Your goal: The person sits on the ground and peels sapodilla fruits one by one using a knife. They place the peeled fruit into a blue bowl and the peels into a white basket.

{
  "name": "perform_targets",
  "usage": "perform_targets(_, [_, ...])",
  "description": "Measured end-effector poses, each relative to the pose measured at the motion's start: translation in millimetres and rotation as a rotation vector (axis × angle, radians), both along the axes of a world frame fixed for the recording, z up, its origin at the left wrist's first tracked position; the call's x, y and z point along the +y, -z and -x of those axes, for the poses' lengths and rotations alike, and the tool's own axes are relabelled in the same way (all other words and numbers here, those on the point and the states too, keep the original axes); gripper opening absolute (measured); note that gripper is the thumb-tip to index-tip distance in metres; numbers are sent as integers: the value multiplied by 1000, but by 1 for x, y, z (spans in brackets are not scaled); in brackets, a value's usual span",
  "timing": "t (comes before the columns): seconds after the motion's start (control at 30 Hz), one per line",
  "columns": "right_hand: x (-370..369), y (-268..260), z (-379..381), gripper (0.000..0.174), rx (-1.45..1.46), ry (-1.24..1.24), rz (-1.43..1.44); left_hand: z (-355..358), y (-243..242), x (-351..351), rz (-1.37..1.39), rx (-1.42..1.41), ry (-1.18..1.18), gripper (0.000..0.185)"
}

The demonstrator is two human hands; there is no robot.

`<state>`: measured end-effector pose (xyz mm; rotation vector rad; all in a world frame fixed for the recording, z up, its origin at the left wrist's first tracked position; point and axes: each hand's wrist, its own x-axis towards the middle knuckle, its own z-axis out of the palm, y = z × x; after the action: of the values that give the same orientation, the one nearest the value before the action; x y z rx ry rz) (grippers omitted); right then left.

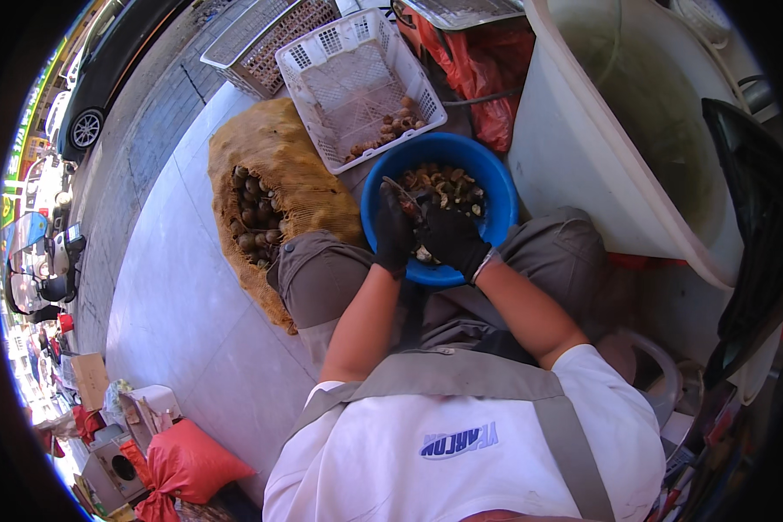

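Note:
My left hand (393, 225) and my right hand (453, 235), both in black gloves, meet over a blue plastic basin (507, 189) between my knees. A slim tool (401, 192), perhaps a knife, rises between them, its tip pointing up and left; my left fingers are around its lower part. What my right hand grips is hidden by its curled fingers. Brown and pale pieces, seemingly shells (453, 186), lie in the basin. At its left, an orange mesh sack (313, 176) has a torn opening showing dark round snails or similar shellfish (256, 209).
A white plastic crate (329, 85) beyond the basin holds small brown pieces (395, 127). Behind it is another basket (261, 49). A large white tub (561, 130) with murky water stands at right. Red bags (192, 460) lie lower left; a dark car (104, 85) is on the street.

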<state>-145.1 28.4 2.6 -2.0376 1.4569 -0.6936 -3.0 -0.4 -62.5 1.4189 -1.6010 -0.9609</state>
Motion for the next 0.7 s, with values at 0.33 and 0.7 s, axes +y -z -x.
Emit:
perform_targets(0.33, [-4, 8, 2, 31, -227, 82, -153, 5, 21, 9, 406, -488, -84, 54])
perform_targets(0.7, [-15, 64, 14, 34, 257, -158, 329, 14, 4, 3, 277, -122, -12, 38])
